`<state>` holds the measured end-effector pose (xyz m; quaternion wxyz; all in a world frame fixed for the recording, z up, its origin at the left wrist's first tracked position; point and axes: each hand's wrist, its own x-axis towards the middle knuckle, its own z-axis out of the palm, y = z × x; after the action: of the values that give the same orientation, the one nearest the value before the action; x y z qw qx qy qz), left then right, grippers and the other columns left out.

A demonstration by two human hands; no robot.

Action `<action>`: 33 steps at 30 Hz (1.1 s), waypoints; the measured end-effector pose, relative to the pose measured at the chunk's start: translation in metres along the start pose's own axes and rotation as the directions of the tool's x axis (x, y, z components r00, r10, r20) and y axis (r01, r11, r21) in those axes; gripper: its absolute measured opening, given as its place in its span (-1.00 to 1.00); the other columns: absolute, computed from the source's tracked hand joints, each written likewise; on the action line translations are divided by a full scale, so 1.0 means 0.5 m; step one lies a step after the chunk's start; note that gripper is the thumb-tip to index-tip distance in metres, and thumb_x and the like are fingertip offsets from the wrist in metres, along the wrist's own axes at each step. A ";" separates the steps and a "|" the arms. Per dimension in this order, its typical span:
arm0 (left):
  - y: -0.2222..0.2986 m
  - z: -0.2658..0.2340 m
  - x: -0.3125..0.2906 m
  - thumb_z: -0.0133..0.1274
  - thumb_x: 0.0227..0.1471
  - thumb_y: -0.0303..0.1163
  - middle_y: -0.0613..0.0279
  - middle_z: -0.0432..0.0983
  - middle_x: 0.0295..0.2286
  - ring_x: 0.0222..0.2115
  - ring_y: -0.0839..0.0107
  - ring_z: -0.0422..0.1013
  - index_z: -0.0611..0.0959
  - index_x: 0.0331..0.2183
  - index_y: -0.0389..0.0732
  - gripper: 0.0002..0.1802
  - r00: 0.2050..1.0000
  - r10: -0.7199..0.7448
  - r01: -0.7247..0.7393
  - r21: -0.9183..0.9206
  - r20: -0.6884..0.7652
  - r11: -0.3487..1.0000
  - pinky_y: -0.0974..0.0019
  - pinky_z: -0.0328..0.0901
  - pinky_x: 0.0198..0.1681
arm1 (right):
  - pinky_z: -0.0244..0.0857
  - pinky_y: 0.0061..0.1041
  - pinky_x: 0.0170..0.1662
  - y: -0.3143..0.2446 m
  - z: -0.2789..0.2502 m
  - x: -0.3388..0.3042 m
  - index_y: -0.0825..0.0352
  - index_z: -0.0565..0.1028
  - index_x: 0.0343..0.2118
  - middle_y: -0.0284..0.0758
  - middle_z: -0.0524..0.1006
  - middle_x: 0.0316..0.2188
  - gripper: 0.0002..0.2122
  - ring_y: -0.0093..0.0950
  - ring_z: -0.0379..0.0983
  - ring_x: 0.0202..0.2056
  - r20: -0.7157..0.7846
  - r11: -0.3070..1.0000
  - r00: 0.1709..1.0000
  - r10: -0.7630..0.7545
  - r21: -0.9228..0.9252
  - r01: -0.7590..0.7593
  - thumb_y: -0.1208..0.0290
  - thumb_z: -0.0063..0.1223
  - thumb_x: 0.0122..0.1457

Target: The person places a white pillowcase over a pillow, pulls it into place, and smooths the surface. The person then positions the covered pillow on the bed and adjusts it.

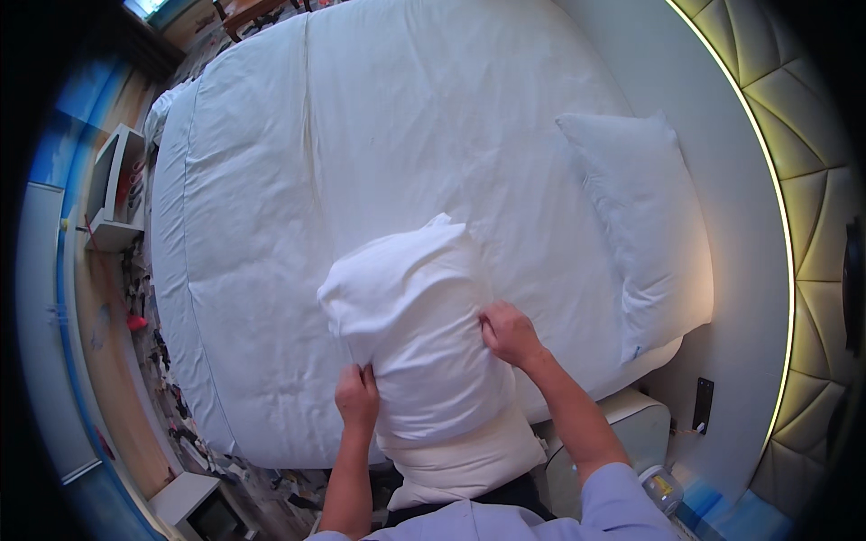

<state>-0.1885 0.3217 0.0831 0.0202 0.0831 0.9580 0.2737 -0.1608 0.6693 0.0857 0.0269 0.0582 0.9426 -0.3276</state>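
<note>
A white pillow (465,455) stands out from the near edge of the bed, its lower end bare against my body. Over its far part lies a bunched white pillowcase (410,298), wrinkled, its far end resting on the bed. My left hand (358,395) is closed in a pinch on the case's left edge. On the opposite side my right hand (511,334) is closed on the case's right edge, knuckles up. The fingertips of both hands are partly hidden by the cloth.
The wide bed (253,270) carries a white sheet. A second white pillow (645,225) lies at the right, by the padded headboard wall (807,216) with its light strip. A bedside table (622,428) stands near right, with a clear round container (661,487). White cabinets (194,500) line the left.
</note>
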 end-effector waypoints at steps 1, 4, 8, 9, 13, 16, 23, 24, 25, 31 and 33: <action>0.023 -0.009 0.018 0.25 0.06 -0.43 0.06 0.52 -0.41 -0.35 -0.04 0.46 0.58 -0.41 -0.20 -0.86 0.994 0.064 -0.067 -0.025 -0.086 0.997 -0.02 0.35 -0.23 | 0.41 -0.18 -0.12 -0.030 -0.021 -0.006 0.31 0.50 -0.32 -0.21 0.53 -0.27 -0.92 -0.14 0.48 -0.20 -0.001 0.996 0.997 -0.083 0.018 0.083 0.47 0.06 0.12; 0.111 -0.046 0.042 0.29 -0.02 -0.44 0.15 0.55 -0.30 -0.22 0.04 0.46 0.65 -0.33 -0.17 -0.83 0.953 0.295 -0.300 -0.087 -0.072 0.950 0.03 0.33 -0.08 | 0.39 -0.20 -0.11 -0.069 -0.023 -0.049 0.30 0.50 -0.34 -0.25 0.51 -0.26 -0.91 -0.18 0.46 -0.18 -0.044 0.965 0.965 -0.257 0.048 0.259 0.51 0.13 0.07; 0.140 -0.014 0.031 0.30 -0.04 -0.44 0.20 0.58 -0.28 -0.22 0.12 0.48 0.69 -0.29 -0.16 -0.80 0.897 0.441 -0.440 -0.066 0.008 0.896 0.08 0.32 -0.08 | 0.39 -0.24 -0.10 -0.052 0.014 -0.079 0.31 0.50 -0.33 -0.25 0.50 -0.26 -0.87 -0.21 0.45 -0.18 -0.061 0.958 0.957 -0.284 -0.052 0.282 0.54 0.17 0.02; 0.136 -0.005 0.033 0.29 -0.03 -0.44 0.21 0.58 -0.29 -0.23 0.13 0.48 0.69 -0.30 -0.16 -0.82 0.901 0.434 -0.432 -0.062 0.016 0.900 0.09 0.32 -0.09 | 0.38 -0.24 -0.09 -0.043 0.025 -0.079 0.31 0.49 -0.33 -0.25 0.50 -0.27 -0.86 -0.21 0.45 -0.18 -0.048 0.957 0.958 -0.284 -0.072 0.280 0.54 0.17 0.01; 0.131 0.001 0.041 0.25 0.00 -0.46 0.24 0.60 -0.33 -0.27 0.18 0.50 0.69 -0.36 -0.16 -0.91 0.906 0.420 -0.416 -0.078 0.053 0.906 0.12 0.30 -0.16 | 0.37 -0.27 -0.04 -0.035 0.018 -0.070 0.32 0.49 -0.29 -0.22 0.50 -0.21 -0.79 -0.21 0.45 -0.12 -0.013 0.959 0.958 -0.285 0.004 0.285 0.50 0.19 -0.03; 0.129 -0.028 0.035 0.24 0.01 -0.48 0.24 0.59 -0.38 -0.31 0.18 0.50 0.68 -0.37 -0.17 -0.93 0.914 0.406 -0.400 -0.137 0.019 0.906 0.13 0.29 -0.21 | 0.34 -0.24 0.01 -0.056 -0.028 -0.088 0.32 0.49 -0.20 -0.18 0.46 -0.13 -0.69 -0.19 0.41 -0.05 0.032 0.947 0.948 -0.317 0.073 0.314 0.44 0.23 -0.06; 0.103 -0.061 -0.053 0.20 0.00 -0.54 0.17 0.56 -0.40 -0.36 0.12 0.47 0.63 -0.38 -0.20 -0.92 0.913 0.393 -0.364 -0.213 0.110 0.907 0.09 0.30 -0.25 | 0.32 -0.21 0.06 -0.055 -0.025 -0.234 0.31 0.42 -0.01 -0.16 0.40 -0.05 -0.41 -0.15 0.39 -0.01 0.149 0.938 0.929 -0.340 0.125 0.323 0.38 0.37 -0.18; 0.102 -0.060 -0.062 0.20 -0.01 -0.54 0.16 0.56 -0.40 -0.37 0.11 0.47 0.62 -0.38 -0.21 -0.91 0.917 0.385 -0.356 -0.227 0.102 0.907 0.08 0.31 -0.25 | 0.33 -0.20 0.06 -0.054 -0.015 -0.251 0.31 0.41 0.01 -0.15 0.40 -0.05 -0.38 -0.15 0.39 -0.01 0.157 0.939 0.928 -0.338 0.129 0.320 0.39 0.39 -0.21; 0.100 -0.061 -0.075 0.20 -0.02 -0.54 0.15 0.55 -0.40 -0.37 0.10 0.47 0.62 -0.37 -0.21 -0.89 0.921 0.377 -0.345 -0.241 0.098 0.907 0.08 0.31 -0.24 | 0.33 -0.20 0.05 -0.063 -0.011 -0.264 0.31 0.41 0.00 -0.16 0.40 -0.05 -0.40 -0.15 0.39 0.00 0.154 0.938 0.928 -0.338 0.128 0.321 0.40 0.37 -0.19; 0.117 -0.075 -0.172 0.22 -0.12 -0.49 0.11 0.52 -0.25 -0.22 0.07 0.45 0.60 -0.25 -0.18 -0.71 0.772 0.456 -0.381 -0.251 0.444 0.890 0.05 0.33 -0.11 | 0.34 -0.25 0.01 -0.066 0.059 -0.313 0.33 0.45 -0.09 -0.17 0.44 -0.10 -0.59 -0.19 0.44 -0.05 0.021 0.948 0.951 -0.308 -0.082 0.309 0.51 0.19 -0.08; 0.105 -0.065 -0.186 0.29 -0.18 -0.43 0.10 0.51 -0.19 -0.16 0.06 0.43 0.60 -0.19 -0.19 -0.59 0.791 0.436 -0.385 -0.205 0.429 0.900 0.03 0.32 -0.08 | 0.34 -0.28 -0.02 -0.059 0.079 -0.310 0.33 0.48 -0.16 -0.19 0.48 -0.16 -0.69 -0.21 0.47 -0.11 -0.030 0.961 0.965 -0.262 -0.096 0.258 0.55 0.13 -0.05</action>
<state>-0.0919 0.3329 0.1379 0.1935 0.3512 0.8676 0.2941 -0.0104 0.6074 0.0867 -0.0338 -0.0603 0.9564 -0.2837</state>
